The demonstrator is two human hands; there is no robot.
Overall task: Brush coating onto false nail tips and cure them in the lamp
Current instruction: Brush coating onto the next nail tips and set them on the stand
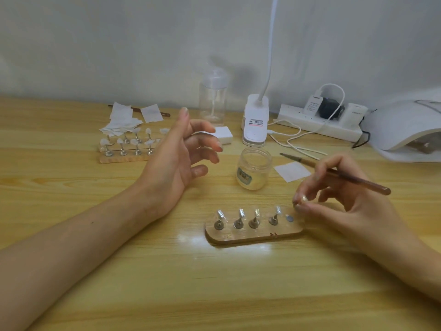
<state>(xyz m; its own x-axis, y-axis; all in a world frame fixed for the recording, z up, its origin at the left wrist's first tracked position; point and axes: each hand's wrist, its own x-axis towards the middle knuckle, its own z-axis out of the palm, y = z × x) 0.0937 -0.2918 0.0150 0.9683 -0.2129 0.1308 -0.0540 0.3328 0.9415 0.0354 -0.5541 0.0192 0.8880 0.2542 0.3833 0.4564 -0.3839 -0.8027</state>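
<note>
Wooden worktop (pixel 119 271) with a small wooden holder (pixel 241 238) lying near its front middle. Four nail tips (pixel 220 214) stand on it on metal pegs, and one bare metal disc (pixel 289 219) shows at its right end. Just past that end hovers the right hand (pixel 346 206). Its thumb and forefinger are pinched together on something small and pale that I cannot make out, and its curled fingers grip a brown brush (pixel 353 179) whose bristles point toward the back left. The left hand (pixel 176 158) hangs above the worktop with its fingers spread apart, holding nothing. An open glass jar (pixel 254 170) sits between the two hands. A second holder (pixel 119 158) crowded with tips lies toward the back left, and the white curing lamp (pixel 401 125) stands at the right edge.
</note>
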